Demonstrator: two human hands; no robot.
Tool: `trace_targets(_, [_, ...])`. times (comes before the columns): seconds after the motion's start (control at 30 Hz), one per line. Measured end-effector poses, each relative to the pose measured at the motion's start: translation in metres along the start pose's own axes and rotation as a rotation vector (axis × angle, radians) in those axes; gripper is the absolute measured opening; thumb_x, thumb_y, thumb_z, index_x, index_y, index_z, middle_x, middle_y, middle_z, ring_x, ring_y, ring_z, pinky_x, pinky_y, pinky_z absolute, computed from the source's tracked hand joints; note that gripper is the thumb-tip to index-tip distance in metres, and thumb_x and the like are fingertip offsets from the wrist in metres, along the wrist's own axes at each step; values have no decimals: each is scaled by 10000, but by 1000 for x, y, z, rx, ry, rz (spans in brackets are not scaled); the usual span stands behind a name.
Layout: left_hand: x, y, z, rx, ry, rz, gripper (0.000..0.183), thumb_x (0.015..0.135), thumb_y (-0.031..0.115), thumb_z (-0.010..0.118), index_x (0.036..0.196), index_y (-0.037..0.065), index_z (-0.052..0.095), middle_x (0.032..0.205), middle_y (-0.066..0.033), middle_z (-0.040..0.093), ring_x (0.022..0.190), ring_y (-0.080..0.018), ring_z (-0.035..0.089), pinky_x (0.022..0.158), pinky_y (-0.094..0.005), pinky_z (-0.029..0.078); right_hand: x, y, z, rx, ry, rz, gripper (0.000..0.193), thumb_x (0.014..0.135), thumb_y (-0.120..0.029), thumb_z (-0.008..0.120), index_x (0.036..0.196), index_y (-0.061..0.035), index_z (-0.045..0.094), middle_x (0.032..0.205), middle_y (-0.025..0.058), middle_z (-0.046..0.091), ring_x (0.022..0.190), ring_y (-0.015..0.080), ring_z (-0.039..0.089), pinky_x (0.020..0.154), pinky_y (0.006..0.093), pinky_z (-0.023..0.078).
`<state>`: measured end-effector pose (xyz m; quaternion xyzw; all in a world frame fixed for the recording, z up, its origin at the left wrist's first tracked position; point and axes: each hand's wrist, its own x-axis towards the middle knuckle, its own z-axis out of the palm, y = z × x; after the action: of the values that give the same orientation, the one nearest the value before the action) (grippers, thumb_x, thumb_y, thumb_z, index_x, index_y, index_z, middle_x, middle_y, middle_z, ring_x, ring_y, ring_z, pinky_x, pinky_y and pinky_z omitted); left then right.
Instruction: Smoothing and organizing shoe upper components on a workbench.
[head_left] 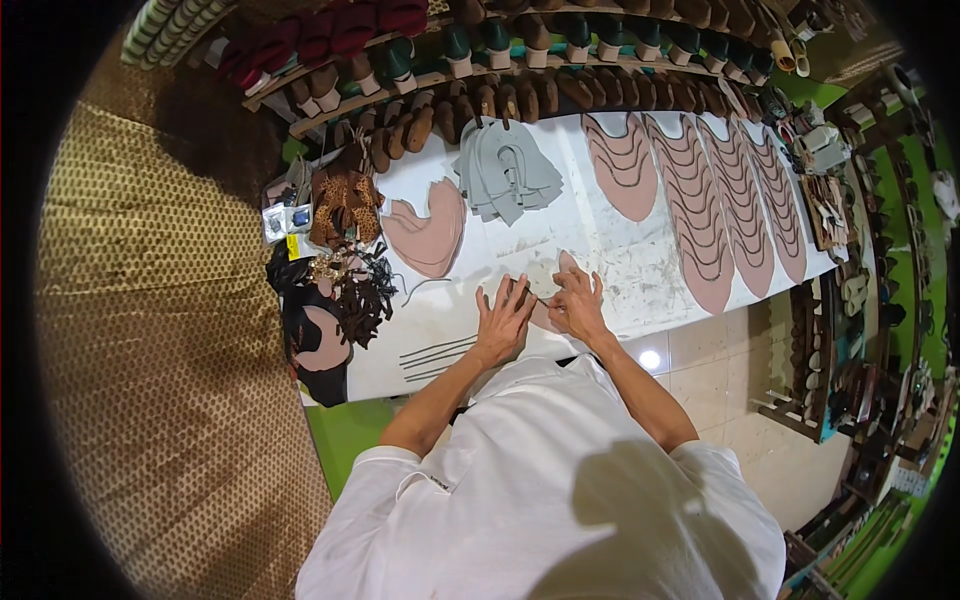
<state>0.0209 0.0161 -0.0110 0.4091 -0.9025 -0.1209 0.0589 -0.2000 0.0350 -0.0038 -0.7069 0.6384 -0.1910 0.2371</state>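
Observation:
A pink shoe-upper piece [567,262] lies flat on the white work table, partly covered by my hands. My left hand [504,318] rests on its left side with the fingers spread. From the right, my right hand [578,308] bends over the piece, thumb and fingertips pinched on a thin dark strip [542,301] at its edge. Several loose dark strips [430,358] lie side by side left of my left wrist. Beyond my left hand is a stack of curved pink pieces [428,235], and further back a pile of grey pieces [508,170].
Overlapping rows of dark-edged pink pieces [690,215] cover the table's right part. Dark scraps [365,295] and leopard-print pieces [345,203] crowd the left end. Racks of shoes and wooden lasts [500,100] line the back; shelves [860,300] stand at the right.

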Motion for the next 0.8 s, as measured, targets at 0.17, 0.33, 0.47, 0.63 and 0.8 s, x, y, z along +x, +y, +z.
trace_targets(0.17, [5, -1, -2, -11, 36, 52, 474, 946, 199, 624, 1418, 167, 619, 1730, -127, 240, 1574, -394, 218, 1130, -782, 179, 2, 11, 5, -52, 41, 5, 102, 751, -211, 775, 798, -124, 799, 1392, 52, 585, 1456, 340, 385, 1208, 682, 145])
trace_targets(0.33, [10, -5, -3, -14, 26, 83, 454, 924, 196, 672, 1376, 177, 639, 1732, -125, 236, 1574, -389, 220, 1121, -783, 189, 10, 10, -2, -83, 17, 7, 100, 751, -196, 775, 806, -118, 804, 1373, 50, 592, 1449, 337, 390, 1205, 684, 157])
trace_targets(0.47, [9, -3, 2, -74, 0, -20, 479, 917, 197, 698, 1388, 242, 629, 1741, -127, 196, 1559, -407, 218, 1104, -760, 204, 14, 7, -4, -75, -3, 2, 107, 758, -162, 750, 811, -84, 802, 1380, 76, 593, 1446, 342, 401, 1212, 682, 158])
trace_targets(0.63, [8, 5, -3, -146, -8, -43, 520, 898, 139, 696, 1397, 267, 621, 1742, -138, 181, 1556, -422, 212, 1092, -771, 203, 14, 10, -4, -79, 17, -2, 98, 754, -160, 763, 802, -85, 804, 1385, 74, 586, 1447, 341, 398, 1210, 680, 168])
trace_targets(0.8, [7, 7, -7, -108, -44, 5, 504, 886, 123, 637, 1384, 204, 640, 1740, -146, 197, 1575, -426, 180, 1103, -806, 158, 16, 10, -3, -90, 30, -15, 97, 757, -157, 764, 805, -84, 805, 1397, 82, 579, 1453, 345, 392, 1210, 676, 175])
